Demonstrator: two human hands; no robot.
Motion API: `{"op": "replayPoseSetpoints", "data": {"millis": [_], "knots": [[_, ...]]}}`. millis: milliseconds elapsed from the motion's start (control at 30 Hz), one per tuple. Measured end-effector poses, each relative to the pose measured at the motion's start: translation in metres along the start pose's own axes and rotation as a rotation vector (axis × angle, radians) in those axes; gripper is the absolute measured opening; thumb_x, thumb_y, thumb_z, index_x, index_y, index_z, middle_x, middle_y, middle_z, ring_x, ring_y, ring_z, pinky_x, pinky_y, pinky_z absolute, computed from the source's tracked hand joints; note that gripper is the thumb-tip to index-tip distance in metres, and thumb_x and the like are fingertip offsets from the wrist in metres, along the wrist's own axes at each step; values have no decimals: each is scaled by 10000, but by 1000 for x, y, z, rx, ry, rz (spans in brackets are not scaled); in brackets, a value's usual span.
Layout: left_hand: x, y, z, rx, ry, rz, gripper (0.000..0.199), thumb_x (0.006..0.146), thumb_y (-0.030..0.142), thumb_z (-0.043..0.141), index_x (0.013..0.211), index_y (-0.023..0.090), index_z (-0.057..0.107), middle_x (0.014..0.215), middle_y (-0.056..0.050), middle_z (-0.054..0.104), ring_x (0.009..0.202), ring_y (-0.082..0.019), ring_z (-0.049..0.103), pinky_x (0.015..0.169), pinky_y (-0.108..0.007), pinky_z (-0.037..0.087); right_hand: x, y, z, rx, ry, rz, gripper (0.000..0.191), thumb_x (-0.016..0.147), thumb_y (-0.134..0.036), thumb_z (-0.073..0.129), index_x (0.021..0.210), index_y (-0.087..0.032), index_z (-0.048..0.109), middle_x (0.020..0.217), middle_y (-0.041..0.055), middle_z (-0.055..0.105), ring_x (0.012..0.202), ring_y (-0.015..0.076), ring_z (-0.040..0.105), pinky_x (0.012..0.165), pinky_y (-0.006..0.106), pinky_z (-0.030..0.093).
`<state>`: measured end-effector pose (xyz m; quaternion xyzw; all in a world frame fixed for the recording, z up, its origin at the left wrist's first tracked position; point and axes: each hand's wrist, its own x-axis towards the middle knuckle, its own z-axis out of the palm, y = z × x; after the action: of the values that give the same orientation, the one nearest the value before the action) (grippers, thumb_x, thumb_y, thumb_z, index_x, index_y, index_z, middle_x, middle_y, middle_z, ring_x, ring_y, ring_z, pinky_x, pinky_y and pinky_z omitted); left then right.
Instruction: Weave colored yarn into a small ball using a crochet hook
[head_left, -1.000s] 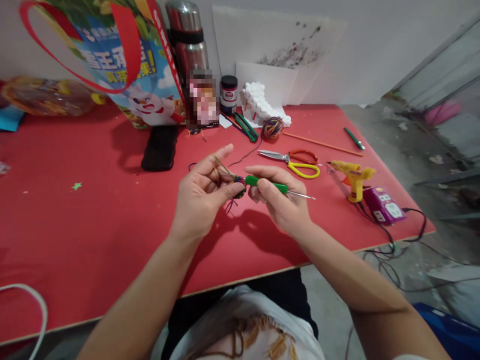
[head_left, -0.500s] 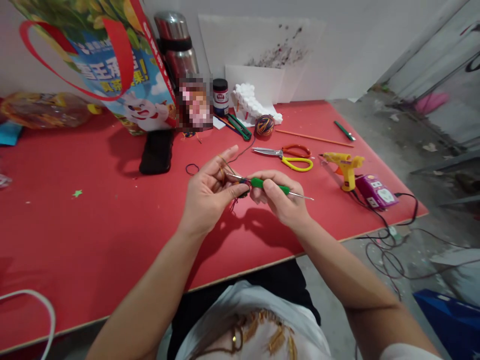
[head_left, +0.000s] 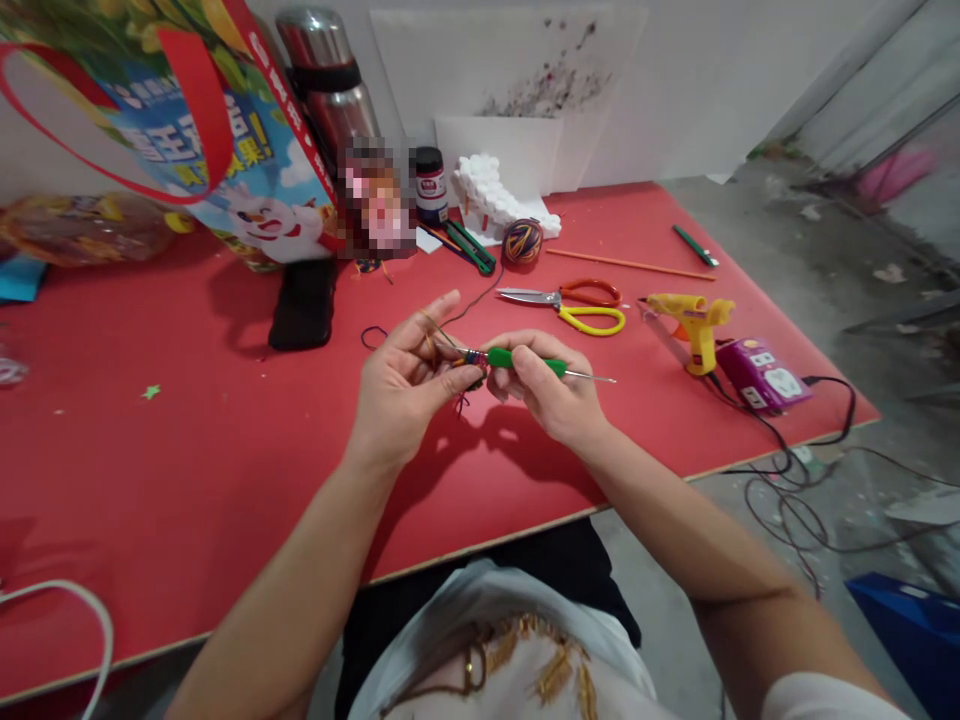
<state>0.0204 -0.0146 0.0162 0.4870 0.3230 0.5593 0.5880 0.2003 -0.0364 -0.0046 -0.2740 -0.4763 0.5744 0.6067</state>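
Note:
Between thumb and fingers, my left hand (head_left: 401, 385) pinches a small dark multicoloured crochet piece (head_left: 477, 376), with yarn looped over its raised index finger. My right hand (head_left: 551, 388) is closed round the green handle of a crochet hook (head_left: 525, 362). The hook's metal tip points left and meets the yarn at the piece; its thin other end sticks out to the right. Several loops seem to lie on the shaft. A strand runs from my left hand back to a multicoloured yarn ball (head_left: 523, 241). Short loose ends hang below the piece.
Scissors (head_left: 559, 298) lie beyond my hands on the red table (head_left: 225, 440). To the right are a yellow glue gun (head_left: 694, 325) and a purple power block (head_left: 763, 376). A black phone (head_left: 302, 305), a bag (head_left: 247, 190) and a steel flask (head_left: 330, 80) stand or lie at the left.
The whole view has shifted slightly. Both hands keep their hold, and more dark yarn loops show on the hook's shaft between the green handle and my left fingers.

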Motion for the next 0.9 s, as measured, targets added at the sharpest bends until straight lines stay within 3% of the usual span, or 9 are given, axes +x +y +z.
{"op": "replayPoseSetpoints", "data": {"millis": [233,400,533,700,900], "knots": [[1,-1,1,17,-4,-4,670,691,95,987,1309,292,816,838,17,724,772,-76,679,779,-166,604,1,7,-2,82,24,5,247,1045,-429,718,1141,-221,811,793,-2,749,590,79,573,604,259,475],[1,-5,-1,43,-9,-23,704,698,121,991,1352,287,790,852,9,735,780,-89,686,758,-175,594,3,2,2,169,52,89,299,968,-483,801,1101,-215,807,748,-16,735,559,77,528,585,254,469],[2,-5,-1,63,-13,-9,743,647,144,1025,1337,295,797,874,-9,773,770,-116,690,728,-208,600,1,3,-4,149,-25,88,258,949,-431,834,1094,-219,855,730,-7,726,583,86,547,564,246,433],[-4,-4,4,162,57,160,606,792,198,957,1363,309,786,928,-21,778,814,-129,690,733,-221,588,-3,6,-15,-3,-206,0,213,970,-287,818,1173,-286,880,893,23,748,703,111,652,662,275,532],[-14,-11,9,308,176,345,528,857,187,888,1355,330,786,1018,-23,759,907,-149,704,817,-250,607,-4,3,-15,-80,-244,-69,263,934,-207,843,1152,-348,888,1048,45,751,848,141,707,678,257,575]]}}
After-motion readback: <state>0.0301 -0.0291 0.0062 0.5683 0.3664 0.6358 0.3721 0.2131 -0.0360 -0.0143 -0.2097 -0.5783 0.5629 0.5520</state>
